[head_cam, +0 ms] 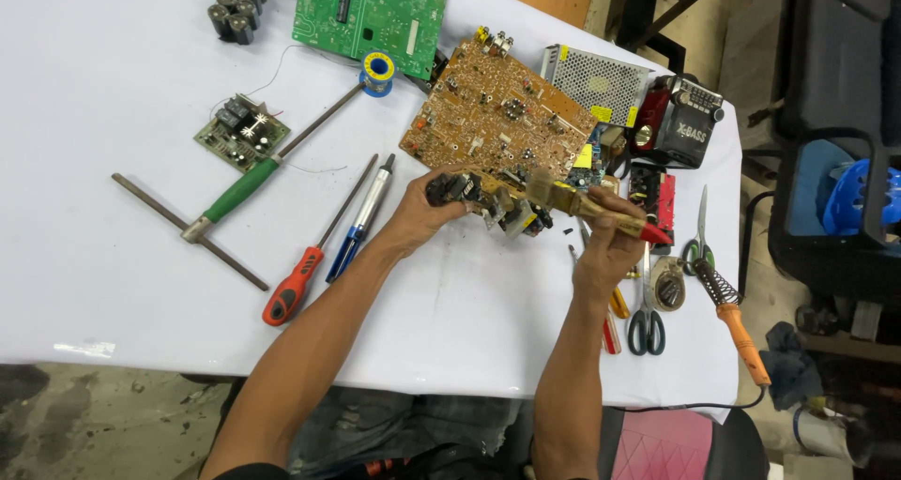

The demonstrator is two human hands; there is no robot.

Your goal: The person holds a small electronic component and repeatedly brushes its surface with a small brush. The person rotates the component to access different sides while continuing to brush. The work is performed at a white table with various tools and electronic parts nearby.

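Bright, even daylight-like light over white bench (113, 283); cloth near overexposed at upper left, little texture left. Shadows soft and short, falling just beside tools, e.g. under red-handled screwdriver (293, 288). Small glare patch on bench front edge at lower left. Floor and right side noticeably dimmer, dark gear there loses detail. Focus sharp at centre, brown circuit board (497, 114) crisp. Slight wide-angle bend: bench edges curve toward corners. No motion blur on forearms.
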